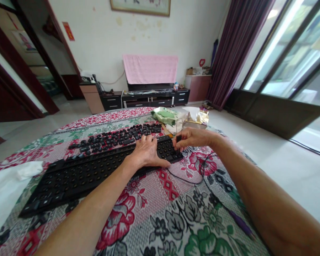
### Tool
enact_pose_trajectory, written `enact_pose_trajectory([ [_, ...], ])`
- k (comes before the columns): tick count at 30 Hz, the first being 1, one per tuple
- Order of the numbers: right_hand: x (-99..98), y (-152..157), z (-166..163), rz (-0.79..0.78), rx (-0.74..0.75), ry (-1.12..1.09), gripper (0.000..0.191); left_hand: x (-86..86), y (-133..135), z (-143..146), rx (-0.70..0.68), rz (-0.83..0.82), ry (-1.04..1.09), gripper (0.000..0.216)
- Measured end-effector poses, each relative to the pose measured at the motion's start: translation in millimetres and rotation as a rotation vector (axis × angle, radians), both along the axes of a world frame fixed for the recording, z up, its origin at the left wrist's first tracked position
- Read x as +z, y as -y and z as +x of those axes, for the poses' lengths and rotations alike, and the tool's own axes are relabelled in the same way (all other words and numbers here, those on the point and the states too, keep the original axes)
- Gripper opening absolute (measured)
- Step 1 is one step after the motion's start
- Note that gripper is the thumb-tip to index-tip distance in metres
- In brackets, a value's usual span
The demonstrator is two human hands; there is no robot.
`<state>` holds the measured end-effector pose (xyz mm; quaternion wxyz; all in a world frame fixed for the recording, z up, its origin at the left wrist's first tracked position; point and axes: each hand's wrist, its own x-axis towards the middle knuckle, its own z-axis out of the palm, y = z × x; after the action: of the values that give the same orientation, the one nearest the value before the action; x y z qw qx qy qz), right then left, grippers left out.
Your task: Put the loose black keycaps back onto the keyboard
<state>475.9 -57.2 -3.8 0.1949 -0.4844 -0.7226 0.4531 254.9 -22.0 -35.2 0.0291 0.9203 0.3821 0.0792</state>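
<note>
A black keyboard with its keycaps removed lies across a table under a floral cloth. Behind it is a heap of loose black keycaps. My left hand lies on the keyboard's right part, fingers bent and pressing it down. My right hand hovers over the keyboard's right end, its fingers pinched on a small black keycap. The keyboard's thin black cable loops on the cloth under my right forearm.
A white tissue and white sheet lie at the table's left. Green and gold packets sit at the far edge. Beyond are a TV stand with a pink cloth, purple curtains and glass doors on the right.
</note>
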Motion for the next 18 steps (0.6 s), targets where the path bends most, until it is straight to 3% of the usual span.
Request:
enact_pose_trajectory([
  [5, -0.4, 0, 0, -0.012, 0.016, 0.003, 0.015, 0.1, 0, 0, 0.002, -0.004, -0.009, 0.093],
  [18, -15.6, 2, 9, -0.038, -0.165, -0.210, 0.025, -1.6, -1, 0, 0.002, 0.000, -0.007, 0.096],
])
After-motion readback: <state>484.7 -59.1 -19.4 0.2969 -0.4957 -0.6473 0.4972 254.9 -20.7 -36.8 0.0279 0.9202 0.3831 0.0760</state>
